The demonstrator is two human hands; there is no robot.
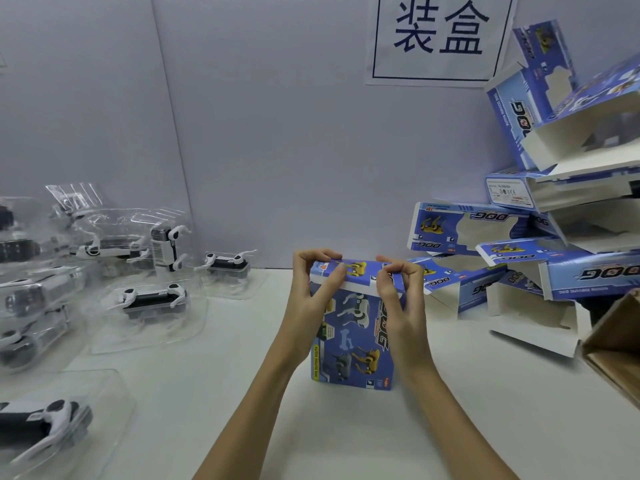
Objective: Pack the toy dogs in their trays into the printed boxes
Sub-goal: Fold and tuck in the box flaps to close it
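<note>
the printed box (353, 327) hides its contents; small print on it is too blurred to read.

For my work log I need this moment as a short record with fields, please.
activity: closing the top flap of an upright printed box
left hand: fingers pinch the flap's left end
right hand: fingers pinch the flap's right end
toy dogs in clear trays: on the table's left side, unpacked
empty boxes: piled at right, open
sign on wall: two Chinese characters
</note>
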